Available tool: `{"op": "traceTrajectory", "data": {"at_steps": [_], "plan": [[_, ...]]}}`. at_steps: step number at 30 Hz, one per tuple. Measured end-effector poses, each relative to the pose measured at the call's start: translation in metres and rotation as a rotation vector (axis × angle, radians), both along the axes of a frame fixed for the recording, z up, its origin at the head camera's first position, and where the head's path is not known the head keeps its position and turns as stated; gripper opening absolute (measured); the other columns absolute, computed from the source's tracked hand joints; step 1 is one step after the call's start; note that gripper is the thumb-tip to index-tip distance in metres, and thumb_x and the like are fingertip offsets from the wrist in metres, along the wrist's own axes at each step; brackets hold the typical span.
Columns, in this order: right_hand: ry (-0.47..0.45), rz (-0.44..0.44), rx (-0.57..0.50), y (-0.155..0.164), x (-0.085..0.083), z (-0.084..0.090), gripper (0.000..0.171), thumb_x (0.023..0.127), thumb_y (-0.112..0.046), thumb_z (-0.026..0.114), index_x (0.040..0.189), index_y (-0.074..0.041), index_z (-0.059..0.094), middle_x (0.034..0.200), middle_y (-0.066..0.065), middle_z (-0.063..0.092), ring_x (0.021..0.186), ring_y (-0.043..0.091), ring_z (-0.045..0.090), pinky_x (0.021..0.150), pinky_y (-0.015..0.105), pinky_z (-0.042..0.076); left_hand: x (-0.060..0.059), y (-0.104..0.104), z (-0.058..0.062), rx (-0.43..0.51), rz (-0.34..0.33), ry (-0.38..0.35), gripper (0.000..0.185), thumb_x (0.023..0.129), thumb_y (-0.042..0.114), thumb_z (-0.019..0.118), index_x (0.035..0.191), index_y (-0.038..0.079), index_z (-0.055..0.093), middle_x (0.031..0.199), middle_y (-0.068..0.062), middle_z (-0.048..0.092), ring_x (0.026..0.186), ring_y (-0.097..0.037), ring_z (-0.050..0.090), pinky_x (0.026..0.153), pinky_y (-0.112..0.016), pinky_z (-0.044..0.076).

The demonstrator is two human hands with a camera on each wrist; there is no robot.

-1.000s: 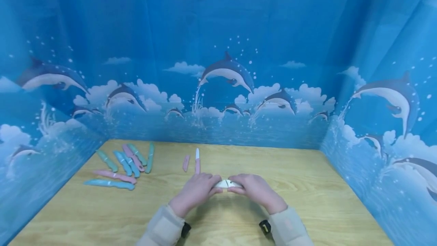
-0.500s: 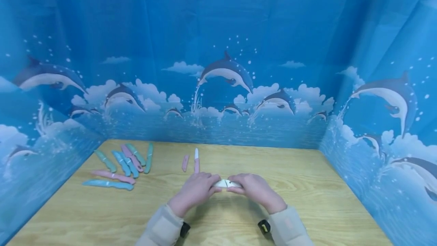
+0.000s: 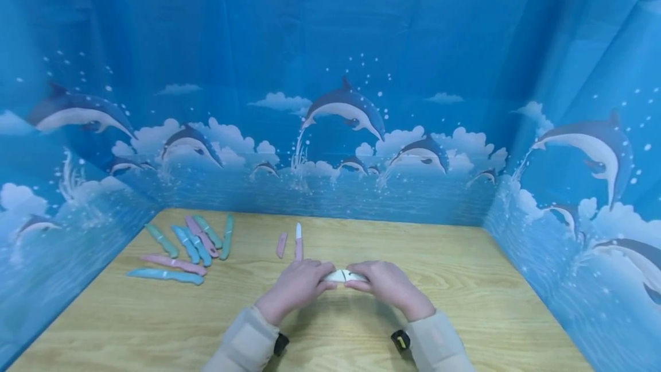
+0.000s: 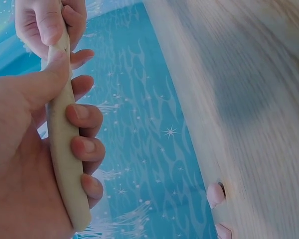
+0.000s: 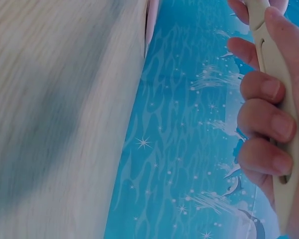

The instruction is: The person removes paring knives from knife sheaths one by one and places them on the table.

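Between both hands, raised over the table, is a cream sheathed knife point(image 3: 338, 276). My left hand point(image 3: 296, 286) curls round its plain handle point(image 4: 65, 139), fingers on one side and thumb along the top. My right hand point(image 3: 388, 286) grips the slotted sheath point(image 5: 279, 69) at the other end, thumb pressed along it. A slanted seam shows where handle and sheath meet; no bare blade is visible there. Just beyond the left hand lies a pink knife point(image 3: 299, 240) with its white blade bare. Its handle is partly hidden by that hand. Beside it is a small pink sheath point(image 3: 281, 245).
Several blue, green and pink sheathed knives lie on the table's left side, among them a blue knife point(image 3: 165, 276) and a pink knife point(image 3: 174, 264). The wooden table point(image 3: 465, 303) is enclosed by a blue dolphin-print curtain point(image 3: 330, 188) at the back and sides.
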State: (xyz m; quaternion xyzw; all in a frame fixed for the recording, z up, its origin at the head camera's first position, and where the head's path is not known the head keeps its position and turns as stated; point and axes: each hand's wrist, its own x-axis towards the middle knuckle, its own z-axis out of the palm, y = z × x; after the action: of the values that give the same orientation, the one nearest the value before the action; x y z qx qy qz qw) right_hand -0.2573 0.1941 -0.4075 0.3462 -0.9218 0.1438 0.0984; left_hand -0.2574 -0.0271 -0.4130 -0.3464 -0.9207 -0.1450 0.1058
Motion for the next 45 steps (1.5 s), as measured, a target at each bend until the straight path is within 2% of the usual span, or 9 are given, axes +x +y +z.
{"op": "traceTrajectory", "data": {"at_steps": [9, 14, 22, 29, 36, 45], "plan": [[-0.028, 0.009, 0.009, 0.0016, -0.0011, 0.0004, 0.032, 0.094, -0.041, 0.059, 0.110, -0.015, 0.070, 0.095, -0.003, 0.073, 0.077, 0.008, 0.066, 0.069, 0.025, 0.054, 0.0017, 0.0001, 0.0019, -0.017, 0.008, 0.006, 0.018, 0.092, 0.034, 0.063, 0.101, 0.018, 0.064, 0.079, 0.006, 0.063, 0.074, -0.010, 0.058, 0.073, -0.032, 0.050], [-0.022, 0.013, -0.004, 0.0021, -0.0012, 0.0010, 0.032, 0.094, -0.042, 0.058, 0.108, -0.016, 0.071, 0.093, -0.005, 0.073, 0.076, 0.006, 0.065, 0.068, 0.025, 0.053, 0.0018, -0.0008, 0.0051, -0.034, 0.010, 0.009, 0.019, 0.092, 0.034, 0.062, 0.102, 0.018, 0.064, 0.078, 0.006, 0.061, 0.072, -0.009, 0.055, 0.070, -0.031, 0.048], [-0.010, -0.003, -0.005, 0.0029, -0.0005, -0.0010, 0.031, 0.094, -0.042, 0.058, 0.106, -0.017, 0.071, 0.090, -0.007, 0.072, 0.073, 0.004, 0.063, 0.066, 0.024, 0.052, 0.0011, 0.0006, 0.0026, -0.026, 0.000, -0.009, 0.016, 0.092, 0.033, 0.063, 0.099, 0.018, 0.063, 0.078, 0.006, 0.061, 0.072, -0.009, 0.055, 0.070, -0.030, 0.049], [0.009, 0.017, -0.007, 0.0042, -0.0010, 0.0002, 0.030, 0.094, -0.040, 0.059, 0.106, -0.015, 0.071, 0.091, -0.005, 0.073, 0.074, 0.006, 0.065, 0.068, 0.024, 0.054, -0.0002, 0.0011, 0.0016, -0.015, 0.003, -0.025, 0.016, 0.092, 0.033, 0.062, 0.098, 0.018, 0.063, 0.077, 0.006, 0.061, 0.073, -0.010, 0.057, 0.069, -0.031, 0.049], [0.020, 0.018, 0.010, 0.0047, -0.0014, 0.0003, 0.032, 0.094, -0.041, 0.059, 0.107, -0.014, 0.071, 0.093, -0.003, 0.074, 0.075, 0.007, 0.066, 0.067, 0.025, 0.054, -0.0013, -0.0006, -0.0006, -0.024, 0.009, -0.015, 0.018, 0.092, 0.035, 0.062, 0.101, 0.019, 0.063, 0.080, 0.006, 0.063, 0.077, -0.011, 0.060, 0.075, -0.035, 0.051], [0.019, 0.017, 0.015, 0.0054, -0.0019, 0.0009, 0.031, 0.093, -0.040, 0.060, 0.107, -0.014, 0.071, 0.092, -0.004, 0.073, 0.074, 0.007, 0.065, 0.066, 0.024, 0.053, -0.0020, -0.0007, -0.0007, -0.024, 0.004, -0.020, 0.019, 0.093, 0.035, 0.061, 0.102, 0.019, 0.064, 0.080, 0.007, 0.063, 0.075, -0.010, 0.059, 0.073, -0.034, 0.050]]}}
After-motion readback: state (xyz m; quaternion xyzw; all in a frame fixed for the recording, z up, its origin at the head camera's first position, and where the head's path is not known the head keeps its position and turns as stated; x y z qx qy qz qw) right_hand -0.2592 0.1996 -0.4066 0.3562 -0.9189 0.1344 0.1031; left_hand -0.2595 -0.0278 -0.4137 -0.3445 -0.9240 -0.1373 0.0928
